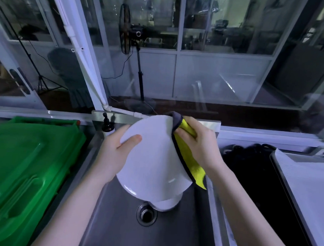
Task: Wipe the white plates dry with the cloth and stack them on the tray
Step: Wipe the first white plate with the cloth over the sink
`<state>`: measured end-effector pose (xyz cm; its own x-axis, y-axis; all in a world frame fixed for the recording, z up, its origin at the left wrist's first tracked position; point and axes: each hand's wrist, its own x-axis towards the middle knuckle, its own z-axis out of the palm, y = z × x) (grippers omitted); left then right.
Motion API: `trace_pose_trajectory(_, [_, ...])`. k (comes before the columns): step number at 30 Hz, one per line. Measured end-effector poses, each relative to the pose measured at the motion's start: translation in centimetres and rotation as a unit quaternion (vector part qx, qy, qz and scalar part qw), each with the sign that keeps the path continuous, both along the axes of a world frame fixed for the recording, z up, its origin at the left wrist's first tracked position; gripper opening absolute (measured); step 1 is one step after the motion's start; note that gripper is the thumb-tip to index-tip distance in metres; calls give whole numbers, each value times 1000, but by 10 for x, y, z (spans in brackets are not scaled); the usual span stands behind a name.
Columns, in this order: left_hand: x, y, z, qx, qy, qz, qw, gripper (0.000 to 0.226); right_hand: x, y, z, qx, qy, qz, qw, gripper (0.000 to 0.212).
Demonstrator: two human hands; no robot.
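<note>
I hold a white plate tilted above the steel sink. My left hand grips its left rim, thumb on the face. My right hand presses a yellow cloth with a dark grey edge against the plate's right rim; the cloth wraps over the top edge and hangs down. Under the held plate more white plates rest in the sink next to the drain. The metal tray, lined with white, lies at the right.
A green plastic bin with a closed lid stands at the left of the sink. A dark pump bottle stands at the sink's back rim. A black mat lies between sink and tray. Glass panels rise behind the counter.
</note>
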<state>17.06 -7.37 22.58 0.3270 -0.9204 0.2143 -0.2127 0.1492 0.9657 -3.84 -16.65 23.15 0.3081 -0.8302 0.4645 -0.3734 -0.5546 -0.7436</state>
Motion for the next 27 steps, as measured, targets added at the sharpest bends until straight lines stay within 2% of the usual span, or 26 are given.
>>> trace_pose_trajectory(4, [-1, 4, -8, -30, 179, 109, 977, 26, -10, 19, -37, 128, -120, -8, 984, 9])
trace_pose_trajectory(6, [-3, 3, -10, -19, 180, 108, 978, 23, -7, 28, -46, 184, -153, -18, 971, 16])
trace_pose_trajectory(9, [-6, 2, -10, 13, 78, 39, 996, 29, -10, 20, -31, 183, -188, -21, 965, 5])
trace_pose_trajectory(10, [-4, 1, -9, 18, 54, 8, 998, 33, -13, 15, -23, 167, -173, -10, 971, 5])
trace_pose_trajectory(13, [5, -2, 3, 53, -31, -97, 993, 21, -15, 3, -4, 93, -19, 56, 994, 20])
trace_pose_trajectory(15, [9, -6, 8, 73, -175, -143, 971, 6, -4, 4, 4, 61, 88, 124, 987, 24])
trace_pose_trajectory(16, [9, -9, 9, 74, -235, -145, 958, 10, 2, 5, 6, 51, 121, 149, 980, 24])
trace_pose_trajectory(17, [8, -10, 10, 74, -254, -142, 954, 13, 6, 6, 5, 45, 134, 159, 977, 23])
trace_pose_trajectory(18, [9, -10, 11, 77, -239, -133, 959, 11, 9, 7, 3, 43, 129, 154, 979, 22])
trace_pose_trajectory(20, [13, -6, 7, 84, -157, -75, 981, 9, 7, 7, -3, 44, 91, 115, 988, 22])
trace_pose_trajectory(23, [7, 11, -17, 79, 19, 70, 994, 7, 0, 10, -17, 83, -45, 12, 995, 28])
trace_pose_trajectory(25, [-16, 24, -35, 62, 130, 123, 982, 16, 3, 17, -28, 130, -179, -63, 973, 32])
trace_pose_trajectory(27, [-40, 27, -47, 40, 219, 149, 963, 19, 11, 26, -39, 190, -269, -116, 937, 29])
